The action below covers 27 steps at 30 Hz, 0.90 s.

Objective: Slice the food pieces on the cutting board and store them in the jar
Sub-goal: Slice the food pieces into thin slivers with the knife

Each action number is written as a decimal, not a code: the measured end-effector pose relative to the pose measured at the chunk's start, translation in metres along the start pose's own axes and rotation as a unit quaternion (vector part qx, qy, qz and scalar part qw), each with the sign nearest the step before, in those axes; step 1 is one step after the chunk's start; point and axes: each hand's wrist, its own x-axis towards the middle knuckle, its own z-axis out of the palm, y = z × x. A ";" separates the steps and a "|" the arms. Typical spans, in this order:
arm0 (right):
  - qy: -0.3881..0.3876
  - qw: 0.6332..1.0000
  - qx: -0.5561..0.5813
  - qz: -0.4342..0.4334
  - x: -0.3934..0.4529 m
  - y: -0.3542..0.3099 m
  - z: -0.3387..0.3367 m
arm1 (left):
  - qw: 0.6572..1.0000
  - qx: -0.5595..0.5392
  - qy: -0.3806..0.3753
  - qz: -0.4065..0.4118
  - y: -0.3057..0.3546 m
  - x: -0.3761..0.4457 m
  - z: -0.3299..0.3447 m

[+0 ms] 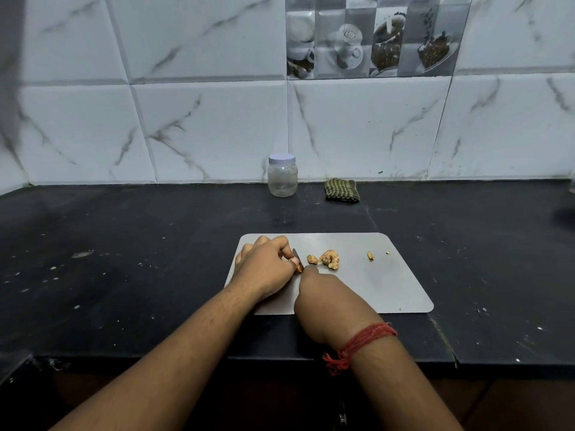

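Pinning a small food piece [299,268] to the grey cutting board [373,284], the left hand [264,269] curls its fingers down around it. The right hand [323,303] grips a knife [297,258] — its handle hidden in the closed fist, its blade just beside the left fingertips. More food pieces [325,259] lie just right of the blade, one bit [370,255] farther right. The jar [282,175], lid on, stands at the far wall — a striped cloth [341,190] to its right.
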 end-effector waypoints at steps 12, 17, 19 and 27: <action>0.006 0.994 -0.104 -0.038 -0.006 -0.004 -0.004 | 1.000 -0.007 0.004 -0.002 0.000 -0.003 -0.001; -0.024 0.997 -0.072 -0.013 -0.009 0.007 -0.006 | 1.000 -0.002 0.005 -0.011 0.001 -0.001 0.000; -0.017 0.997 -0.071 -0.023 -0.018 0.013 -0.005 | 1.000 0.002 0.005 -0.011 0.002 -0.001 0.001; -0.033 0.998 -0.049 -0.029 -0.034 0.021 -0.004 | 1.000 -0.005 0.008 -0.015 0.000 -0.001 0.001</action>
